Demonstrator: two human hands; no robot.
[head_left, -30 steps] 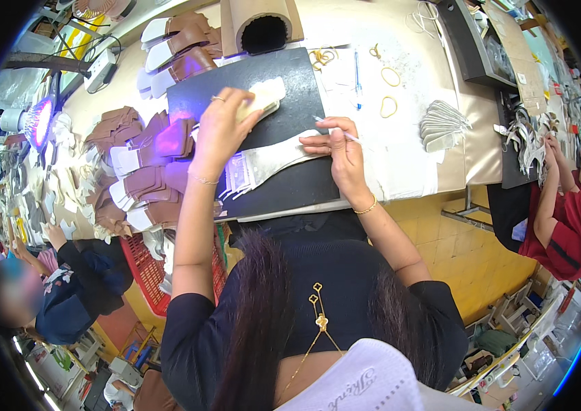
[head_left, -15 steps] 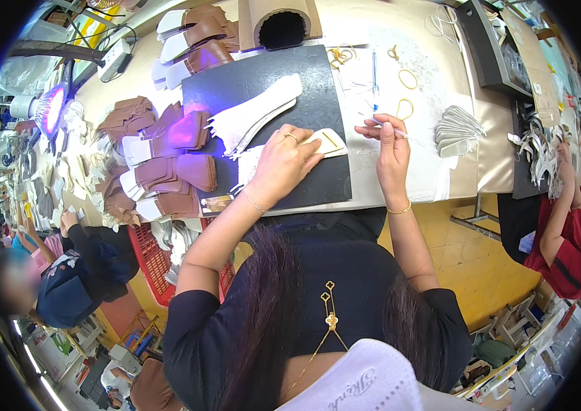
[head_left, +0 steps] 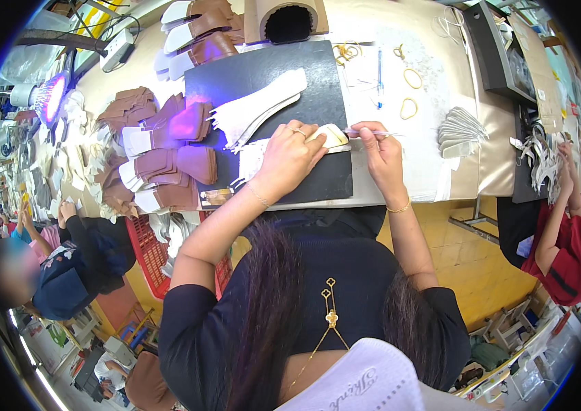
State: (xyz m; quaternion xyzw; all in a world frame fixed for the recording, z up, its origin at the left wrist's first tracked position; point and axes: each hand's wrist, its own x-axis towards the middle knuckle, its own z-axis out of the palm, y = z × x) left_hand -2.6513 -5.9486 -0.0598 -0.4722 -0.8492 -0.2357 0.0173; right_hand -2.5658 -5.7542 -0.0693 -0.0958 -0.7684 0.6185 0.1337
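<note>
My left hand (head_left: 286,159) lies over a white glove (head_left: 254,157), pressing it onto a black cutting mat (head_left: 208,87). Its thumb and fingers sit at the cuff, which shows a small rounded end beyond the fingertips. Pinched in my right hand (head_left: 381,152) is a thin pen-like tool (head_left: 353,131); the tip is right by the cuff's end, and whether it touches cannot be told. Another white glove (head_left: 256,109), its narrow fingers pointing left, rests farther up the mat.
Brown leather glove pieces (head_left: 167,168) are stacked left of the mat. Rubber bands (head_left: 412,79) and a blue pen (head_left: 380,85) lie to its right, near a fan of grey pieces (head_left: 462,133). A lamp (head_left: 49,104) glows at far left. Co-workers sit on both sides.
My right hand has moved left, bringing the thin tool from beside the mat to the cuff's end. The left hand has stayed on the glove. The view has shifted slightly.
</note>
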